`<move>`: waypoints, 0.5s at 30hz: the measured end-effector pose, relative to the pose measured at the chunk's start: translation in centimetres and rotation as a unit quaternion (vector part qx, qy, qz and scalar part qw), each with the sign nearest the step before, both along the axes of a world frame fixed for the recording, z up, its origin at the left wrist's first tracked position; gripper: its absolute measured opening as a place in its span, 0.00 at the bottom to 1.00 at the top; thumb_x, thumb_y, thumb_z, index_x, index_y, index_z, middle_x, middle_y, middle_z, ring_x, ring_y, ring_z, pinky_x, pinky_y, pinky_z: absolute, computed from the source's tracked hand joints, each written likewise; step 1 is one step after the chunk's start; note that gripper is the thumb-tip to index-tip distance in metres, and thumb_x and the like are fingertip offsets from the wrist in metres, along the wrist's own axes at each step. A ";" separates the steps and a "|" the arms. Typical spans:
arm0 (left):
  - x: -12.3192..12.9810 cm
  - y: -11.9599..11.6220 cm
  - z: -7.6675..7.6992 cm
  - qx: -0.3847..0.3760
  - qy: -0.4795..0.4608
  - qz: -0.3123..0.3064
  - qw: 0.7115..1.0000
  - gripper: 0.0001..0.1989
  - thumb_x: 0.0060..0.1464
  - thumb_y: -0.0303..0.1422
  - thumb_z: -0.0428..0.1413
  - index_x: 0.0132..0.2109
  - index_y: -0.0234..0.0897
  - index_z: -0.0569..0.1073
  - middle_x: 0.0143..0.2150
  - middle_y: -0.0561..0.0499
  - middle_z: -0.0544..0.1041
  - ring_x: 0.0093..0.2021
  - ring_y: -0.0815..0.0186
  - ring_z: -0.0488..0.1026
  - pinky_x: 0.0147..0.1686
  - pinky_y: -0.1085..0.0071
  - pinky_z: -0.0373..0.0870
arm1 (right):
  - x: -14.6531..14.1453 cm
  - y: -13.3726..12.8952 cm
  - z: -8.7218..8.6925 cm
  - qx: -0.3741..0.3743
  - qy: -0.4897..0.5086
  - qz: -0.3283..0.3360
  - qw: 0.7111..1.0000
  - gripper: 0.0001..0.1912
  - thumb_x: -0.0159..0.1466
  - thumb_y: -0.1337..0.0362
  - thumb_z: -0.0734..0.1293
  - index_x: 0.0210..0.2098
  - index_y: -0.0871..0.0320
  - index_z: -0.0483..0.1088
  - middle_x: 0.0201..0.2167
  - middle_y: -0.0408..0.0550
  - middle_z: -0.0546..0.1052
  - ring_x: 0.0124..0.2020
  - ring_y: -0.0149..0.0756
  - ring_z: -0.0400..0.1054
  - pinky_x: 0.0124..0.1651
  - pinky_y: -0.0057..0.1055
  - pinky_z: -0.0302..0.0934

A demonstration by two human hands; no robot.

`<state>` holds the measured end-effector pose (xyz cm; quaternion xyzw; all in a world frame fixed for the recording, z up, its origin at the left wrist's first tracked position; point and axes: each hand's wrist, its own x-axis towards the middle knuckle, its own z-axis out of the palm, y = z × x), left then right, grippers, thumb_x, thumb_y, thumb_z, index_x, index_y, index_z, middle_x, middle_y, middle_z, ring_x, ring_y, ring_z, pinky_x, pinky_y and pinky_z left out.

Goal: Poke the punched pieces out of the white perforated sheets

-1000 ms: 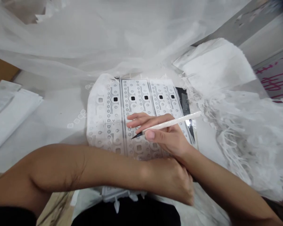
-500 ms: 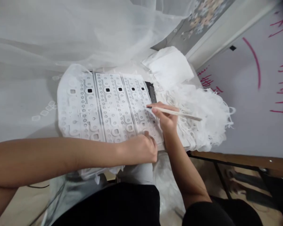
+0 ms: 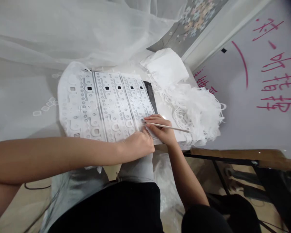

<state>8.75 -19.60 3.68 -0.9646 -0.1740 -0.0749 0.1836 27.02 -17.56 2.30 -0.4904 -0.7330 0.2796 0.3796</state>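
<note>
A white patterned sheet (image 3: 111, 103) with rows of small circles and square holes lies over the work surface. Several holes along its upper part show black. My right hand (image 3: 161, 128) is closed around a thin pale stick (image 3: 171, 127), its dark tip touching or close to the sheet's lower right part. Just left of that tip, my left hand (image 3: 140, 144) rests curled at the sheet's near edge; what its fingers hold, if anything, is hidden. A dark strip (image 3: 150, 97) shows beyond the sheet's right side.
A heap of white stringy pieces (image 3: 196, 113) lies to the right, below a stack of white sheets (image 3: 168, 66). Sheer white fabric (image 3: 87, 29) hangs behind. A whiteboard (image 3: 232, 113) with red writing stands at right. Small square cutouts (image 3: 45, 108) lie left.
My right hand has moved down and left with the stick, closer to my left hand. The camera view has shifted, and more of the red writing shows.
</note>
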 end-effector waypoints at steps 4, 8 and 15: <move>0.1 0.1 -0.6 0.032 -0.014 -0.014 0.999 0.15 0.57 0.14 0.46 0.46 0.09 0.75 0.38 0.26 0.80 0.30 0.55 0.79 0.22 0.71 0.65 | 0.0 0.0 -0.1 0.005 -0.012 0.007 1.000 0.08 0.65 0.59 0.70 0.40 0.53 0.81 0.43 0.48 0.83 0.51 0.42 0.75 0.58 0.46 0.69; 0.0 0.2 -0.5 0.014 -0.005 -0.025 1.000 0.16 0.55 0.12 0.45 0.44 0.11 0.76 0.36 0.30 0.81 0.33 0.53 0.80 0.24 0.70 0.67 | -0.1 -0.1 -0.1 0.011 -0.025 0.005 1.000 0.09 0.65 0.59 0.70 0.40 0.54 0.81 0.43 0.48 0.83 0.51 0.43 0.75 0.58 0.47 0.69; 0.0 0.2 -0.3 -0.003 -0.004 -0.019 1.000 0.16 0.56 0.12 0.44 0.43 0.10 0.75 0.36 0.30 0.81 0.32 0.57 0.79 0.26 0.70 0.67 | -0.3 -0.2 -0.3 0.051 -0.062 0.021 0.997 0.08 0.67 0.62 0.68 0.42 0.55 0.80 0.43 0.48 0.83 0.51 0.43 0.74 0.57 0.45 0.69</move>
